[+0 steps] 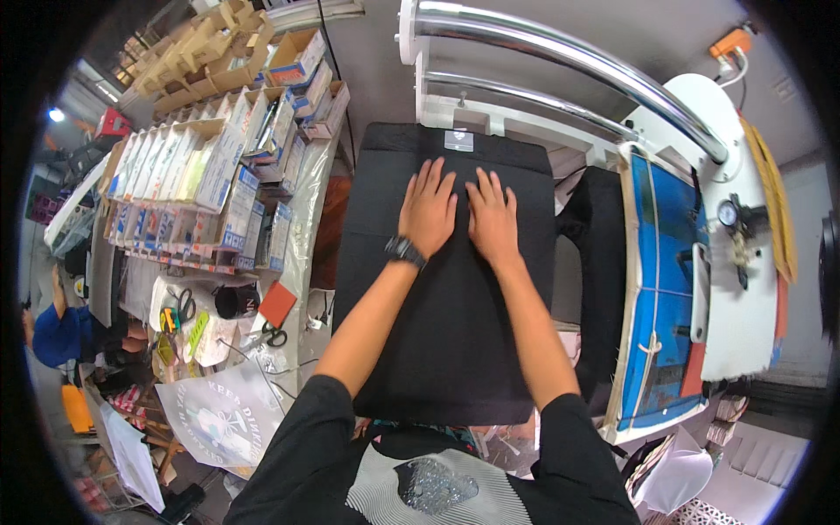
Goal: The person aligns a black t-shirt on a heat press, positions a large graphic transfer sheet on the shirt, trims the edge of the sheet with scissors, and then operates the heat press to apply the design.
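Both hands, left hand (pixel 428 213) and right hand (pixel 493 219), press flat, fingers spread, gripping nothing, on the black garment (pixel 446 332) beneath them.

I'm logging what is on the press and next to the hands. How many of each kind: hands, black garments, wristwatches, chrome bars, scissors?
Hands: 2, left hand and right hand, both flat on the garment
Black garment: 1
Wristwatch: 1, on the left wrist
Chrome bars: 2
Scissors: 2 pairs that I can make out
Total: 8
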Action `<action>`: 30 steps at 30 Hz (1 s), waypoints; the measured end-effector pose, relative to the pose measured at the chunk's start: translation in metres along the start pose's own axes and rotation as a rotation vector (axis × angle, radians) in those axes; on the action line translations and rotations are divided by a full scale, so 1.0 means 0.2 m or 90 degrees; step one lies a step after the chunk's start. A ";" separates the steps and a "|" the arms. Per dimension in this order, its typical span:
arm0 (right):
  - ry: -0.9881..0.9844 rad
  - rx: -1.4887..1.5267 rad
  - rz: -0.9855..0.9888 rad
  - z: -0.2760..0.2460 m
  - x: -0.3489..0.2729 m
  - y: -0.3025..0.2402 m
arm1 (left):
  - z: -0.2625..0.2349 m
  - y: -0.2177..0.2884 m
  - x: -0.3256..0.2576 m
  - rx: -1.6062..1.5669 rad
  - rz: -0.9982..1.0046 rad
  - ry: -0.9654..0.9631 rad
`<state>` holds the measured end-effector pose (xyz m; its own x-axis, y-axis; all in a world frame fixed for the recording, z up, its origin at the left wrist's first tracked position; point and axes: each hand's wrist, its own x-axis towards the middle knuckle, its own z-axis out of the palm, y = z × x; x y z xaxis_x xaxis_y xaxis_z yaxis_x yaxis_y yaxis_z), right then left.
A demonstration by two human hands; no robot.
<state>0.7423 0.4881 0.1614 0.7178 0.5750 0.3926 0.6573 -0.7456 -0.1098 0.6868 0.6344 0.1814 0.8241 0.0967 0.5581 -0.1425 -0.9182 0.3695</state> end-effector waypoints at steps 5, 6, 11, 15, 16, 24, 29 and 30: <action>-0.021 0.071 -0.001 0.17 0.39 0.08 | 0.23 -0.34 0.25 -0.069 -0.016 -0.106; -0.015 0.090 -0.012 0.18 0.40 0.10 | 0.22 -0.37 0.27 -0.096 -0.013 -0.130; 0.000 0.121 -0.010 0.07 0.37 0.43 | 0.02 -0.64 0.27 -0.109 0.055 -0.097; 0.045 0.014 0.165 -0.10 0.18 0.87 | -0.21 -1.06 0.15 -0.023 -0.125 0.025; 0.068 -0.033 0.221 -0.12 0.08 0.98 | -0.25 -1.06 0.12 0.022 -0.198 0.074; 0.070 0.044 0.240 -0.38 -0.29 0.36 | -0.56 -0.45 -0.67 -0.123 -0.423 0.055; 0.013 0.214 0.194 -0.45 -0.50 -0.15 | -0.78 -0.21 -1.10 -0.192 -0.565 0.088; 0.015 0.259 0.183 -0.42 -0.52 -0.24 | -0.82 -0.18 -1.17 -0.179 -0.567 0.101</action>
<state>0.6171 0.4354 0.2017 0.8809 0.3540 0.3142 0.4731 -0.6783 -0.5622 0.4098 0.7087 0.1592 0.6126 0.7873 0.0705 0.3594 -0.3569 0.8623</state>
